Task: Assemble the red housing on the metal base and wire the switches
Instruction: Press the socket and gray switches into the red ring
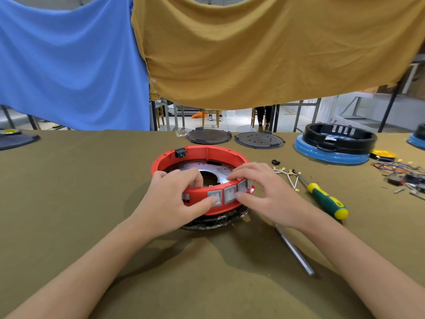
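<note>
A red housing (200, 155), ring-shaped, sits near the middle of an olive-green cloth-covered surface (69, 203), over a perforated metal base (195, 165) with a round central hole. Three grey rocker switches (230, 193) line its near outer wall, and a black socket (180, 153) sits at its far left rim. The left hand (174, 199) grips the near wall, fingers curled over the rim and thumb pressed on the leftmost switch. The right hand (259, 192) pinches the wall beside it, fingers over the rim, thumb near the middle switch. Something dark, possibly a plastic-wrapped part, shows beneath the housing's near edge.

To the right lie loose white wires (287, 174), a green-and-yellow screwdriver (326, 199) and a plain metal rod (294, 249). Along the far edge rest two dark round plates (258, 140) and a black housing (340, 137) on a blue ring. A tangle of coloured wires (400, 171) lies toward the right edge.
</note>
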### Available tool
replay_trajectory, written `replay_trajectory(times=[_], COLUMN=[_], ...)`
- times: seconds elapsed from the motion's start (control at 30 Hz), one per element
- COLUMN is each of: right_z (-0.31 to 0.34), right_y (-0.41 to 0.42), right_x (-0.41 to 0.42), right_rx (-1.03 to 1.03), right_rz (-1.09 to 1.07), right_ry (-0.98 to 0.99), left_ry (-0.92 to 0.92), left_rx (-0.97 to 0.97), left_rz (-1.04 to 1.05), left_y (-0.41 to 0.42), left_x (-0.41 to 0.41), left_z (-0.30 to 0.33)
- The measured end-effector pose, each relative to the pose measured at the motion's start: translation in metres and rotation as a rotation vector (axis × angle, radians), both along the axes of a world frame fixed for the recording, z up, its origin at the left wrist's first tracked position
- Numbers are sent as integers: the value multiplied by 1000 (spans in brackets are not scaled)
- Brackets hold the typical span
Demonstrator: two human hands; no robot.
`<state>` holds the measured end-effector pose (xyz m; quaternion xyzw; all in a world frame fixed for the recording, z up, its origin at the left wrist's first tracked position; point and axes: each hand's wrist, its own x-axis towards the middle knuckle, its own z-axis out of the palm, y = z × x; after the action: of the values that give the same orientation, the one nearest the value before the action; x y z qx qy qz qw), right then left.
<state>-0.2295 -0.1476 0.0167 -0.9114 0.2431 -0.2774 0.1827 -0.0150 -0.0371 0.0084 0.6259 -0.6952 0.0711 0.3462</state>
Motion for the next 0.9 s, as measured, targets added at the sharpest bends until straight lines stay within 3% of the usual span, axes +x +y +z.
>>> replay_trajectory(times=[0.33, 0.57, 0.9], right_z=[4, 5, 9], right_y=[-3, -8, -12], right_x=[-2, -6, -7], right_rx=[17, 48, 19], right_rz=[-26, -16, -33], right_ry=[-69, -3, -32], left_ry=[-11, -68, -77], left_rx=[-23, -22, -29], left_rz=[3, 11, -116], left_y=[-1, 2, 5], left_x=[8, 10, 11], left_z=[1, 2, 9])
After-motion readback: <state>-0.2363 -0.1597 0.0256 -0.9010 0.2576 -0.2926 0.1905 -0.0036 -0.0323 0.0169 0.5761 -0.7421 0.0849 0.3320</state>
